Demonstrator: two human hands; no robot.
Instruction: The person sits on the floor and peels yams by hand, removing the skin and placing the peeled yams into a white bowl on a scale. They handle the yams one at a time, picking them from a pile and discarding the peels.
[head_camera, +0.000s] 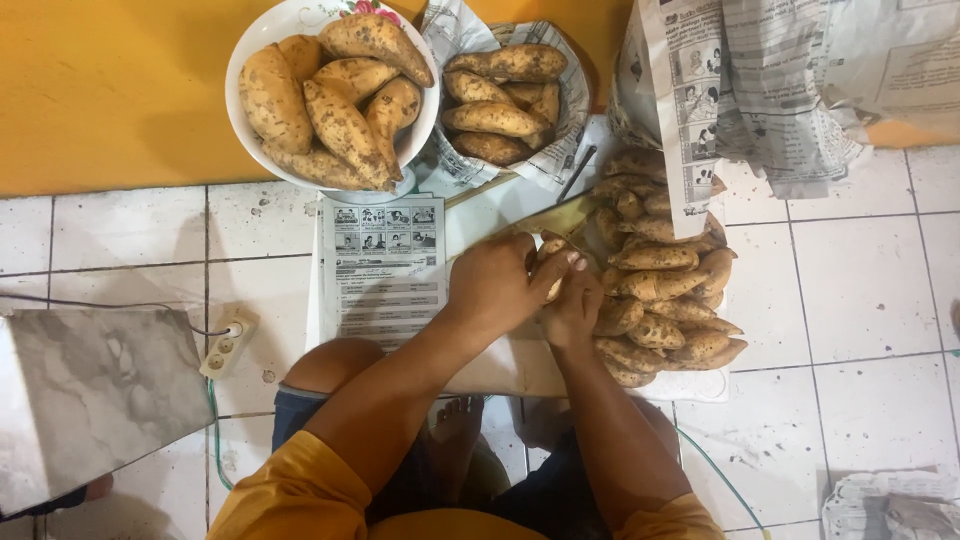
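My left hand (497, 283) and my right hand (574, 305) meet over the floor, both closed around one small sweet potato (553, 247) that mostly hides between the fingers. Just to the right lies a heap of small sweet potatoes (662, 280) on a sheet of paper. A white bowl (246, 52) at the top holds several large sweet potatoes (340, 120). Beside it a newspaper-lined basket (572, 92) holds several more sweet potatoes (495, 118).
Crumpled newspaper (760, 90) drapes over the heap's top right. A printed newspaper sheet (385, 265) lies on the white tiled floor (850, 290). A power strip (229, 343) with a green cable sits left, next to a marble slab (90, 400). An orange wall (110, 90) runs behind.
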